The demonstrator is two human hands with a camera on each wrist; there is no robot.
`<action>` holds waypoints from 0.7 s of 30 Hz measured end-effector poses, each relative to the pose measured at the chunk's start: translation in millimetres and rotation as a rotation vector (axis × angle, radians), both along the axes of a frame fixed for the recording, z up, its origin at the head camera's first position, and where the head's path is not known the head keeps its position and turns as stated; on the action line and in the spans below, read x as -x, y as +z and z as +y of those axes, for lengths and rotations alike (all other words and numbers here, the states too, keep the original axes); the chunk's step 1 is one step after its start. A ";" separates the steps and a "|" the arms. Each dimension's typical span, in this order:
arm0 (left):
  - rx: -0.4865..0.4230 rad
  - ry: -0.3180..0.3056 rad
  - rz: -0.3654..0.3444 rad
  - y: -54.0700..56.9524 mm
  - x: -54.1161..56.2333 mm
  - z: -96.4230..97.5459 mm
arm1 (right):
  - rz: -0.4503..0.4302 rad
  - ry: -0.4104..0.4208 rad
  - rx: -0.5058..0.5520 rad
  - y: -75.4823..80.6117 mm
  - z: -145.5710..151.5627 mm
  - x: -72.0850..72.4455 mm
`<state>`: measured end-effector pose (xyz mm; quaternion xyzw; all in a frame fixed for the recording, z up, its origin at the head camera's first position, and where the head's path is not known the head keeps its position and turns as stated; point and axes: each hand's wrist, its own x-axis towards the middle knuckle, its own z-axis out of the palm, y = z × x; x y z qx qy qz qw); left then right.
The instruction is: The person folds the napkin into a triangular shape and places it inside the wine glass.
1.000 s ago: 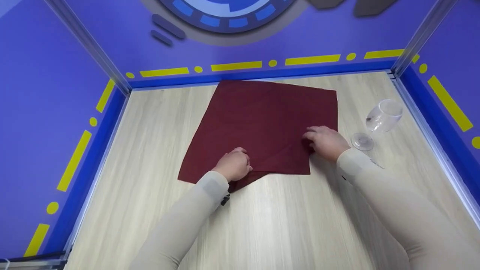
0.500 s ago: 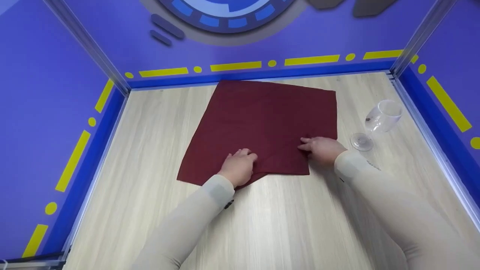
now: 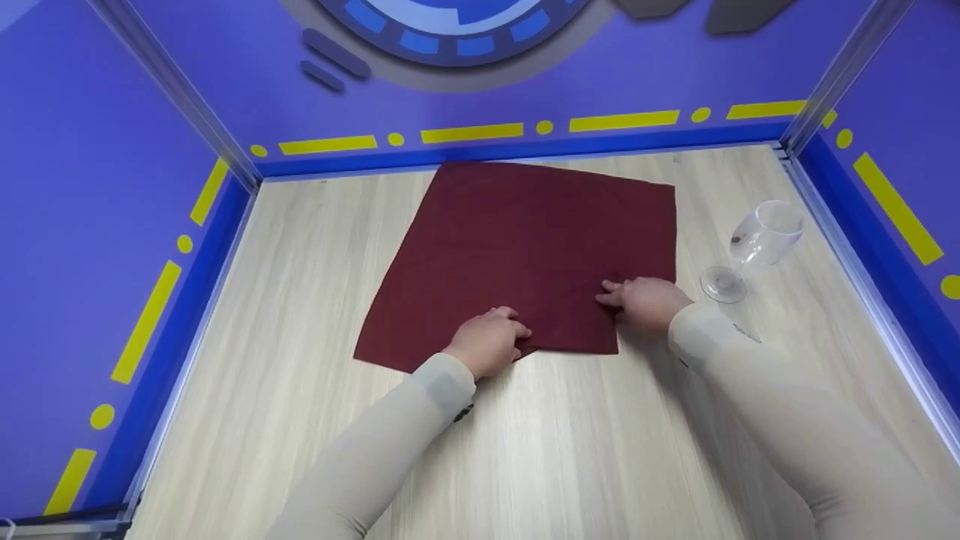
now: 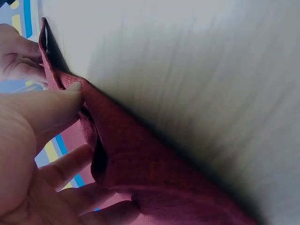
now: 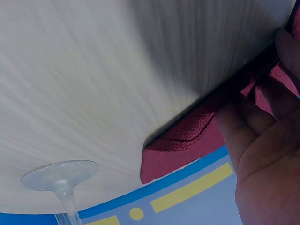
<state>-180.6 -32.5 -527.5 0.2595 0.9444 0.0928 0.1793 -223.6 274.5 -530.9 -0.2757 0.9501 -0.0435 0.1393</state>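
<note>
So on the far left there's a blue panel [image 3: 60, 187] with yellow dashes, then the pale wood-look table [image 3: 307, 262]. The left forearm in its light sleeve [image 3: 382, 435] angles up from the bottom edge, and the left hand [image 3: 489, 345] sits palm-down at the near edge of the dark red cloth [image 3: 517, 232]. Left wrist cam has the thumb on the folded edge and the other fingers loosely spread against the fabric, not clenched.

Cloth's lying mid-table, reaching the back edge, with a bit of an underlayer poking out by the left hand.

Over at its right edge, the right hand [image 3: 651, 304] comes in sideways, forearm slanting up from the lower right. Its fingers are relaxed and extended, touching the cloth rather than balled up. Just past that hand, a clear wine glass [image 3: 765, 244] stands upright, apart from the cloth.
</note>
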 end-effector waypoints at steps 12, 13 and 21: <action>0.071 -0.035 0.132 -5.2 -3.2 5.4 | 0.023 -0.002 -0.003 4.4 -4.8 -3.6; 0.086 -0.047 0.154 -5.6 -3.7 6.3 | 0.026 -0.004 -0.001 4.4 -5.1 -3.8; 0.155 -0.090 0.277 -9.2 -5.0 10.4 | 0.022 -0.013 0.031 3.0 -5.4 -3.4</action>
